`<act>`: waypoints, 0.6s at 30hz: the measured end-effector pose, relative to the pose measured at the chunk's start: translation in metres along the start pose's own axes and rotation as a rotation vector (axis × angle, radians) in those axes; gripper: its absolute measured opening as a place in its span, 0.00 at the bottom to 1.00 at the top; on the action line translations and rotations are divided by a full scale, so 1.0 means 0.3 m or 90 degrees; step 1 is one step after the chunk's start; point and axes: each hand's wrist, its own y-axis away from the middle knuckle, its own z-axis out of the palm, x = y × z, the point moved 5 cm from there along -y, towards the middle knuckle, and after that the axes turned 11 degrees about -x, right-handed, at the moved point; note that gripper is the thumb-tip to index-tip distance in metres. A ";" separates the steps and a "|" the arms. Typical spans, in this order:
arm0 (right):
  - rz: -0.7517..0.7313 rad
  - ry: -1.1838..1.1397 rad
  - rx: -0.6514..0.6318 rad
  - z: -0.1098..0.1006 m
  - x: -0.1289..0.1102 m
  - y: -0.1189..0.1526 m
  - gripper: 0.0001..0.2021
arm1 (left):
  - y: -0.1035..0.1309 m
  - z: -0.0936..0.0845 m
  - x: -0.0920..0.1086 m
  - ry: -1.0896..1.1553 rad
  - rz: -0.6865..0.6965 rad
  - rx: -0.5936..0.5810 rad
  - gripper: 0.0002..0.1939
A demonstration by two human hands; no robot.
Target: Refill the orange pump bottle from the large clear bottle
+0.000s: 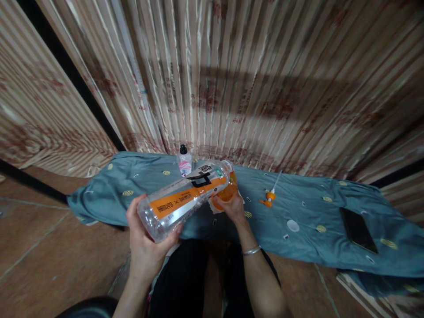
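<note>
My left hand point(147, 238) is wrapped round the base of a large clear plastic bottle point(185, 196) with an orange and black label. The bottle is tilted, its open neck pointing up and right, over an orange bottle point(228, 191). Around that orange bottle my right hand point(233, 206) is closed; the clear bottle's neck hides its top. White paper or tissue shows beneath the orange bottle. To the right lies an orange pump head point(270, 197) with a white tube. Behind the clear bottle stands a small transparent bottle point(184, 162) with a black cap and pink label.
A blue-green patterned cloth point(311, 238) covers the low, narrow surface before me. On its right lie a white round disc point(293, 225) and a black phone point(358, 230). A striped curtain point(232, 88) hangs close behind, with dark poles point(71, 73) at the sides.
</note>
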 end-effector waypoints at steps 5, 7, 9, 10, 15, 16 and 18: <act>-0.006 -0.005 -0.008 0.000 0.002 -0.002 0.34 | 0.001 -0.005 -0.022 -0.003 -0.004 0.005 0.50; -0.007 0.000 -0.001 -0.001 0.005 -0.003 0.34 | -0.001 -0.007 -0.033 -0.005 -0.005 0.002 0.50; -0.010 0.000 0.002 0.001 0.007 -0.004 0.35 | -0.004 -0.008 -0.038 -0.009 -0.002 0.002 0.50; -0.012 -0.001 0.002 0.002 0.008 -0.004 0.35 | -0.006 -0.009 -0.038 -0.009 0.000 0.003 0.50; -0.013 -0.011 0.006 0.005 0.013 -0.005 0.33 | -0.015 -0.012 -0.028 -0.011 0.006 -0.005 0.50; -0.015 -0.012 0.007 0.005 0.014 -0.005 0.33 | -0.016 -0.013 -0.029 -0.014 0.003 -0.009 0.50; -0.021 -0.012 0.007 0.006 0.015 -0.004 0.33 | -0.017 -0.018 -0.034 -0.015 -0.007 -0.010 0.50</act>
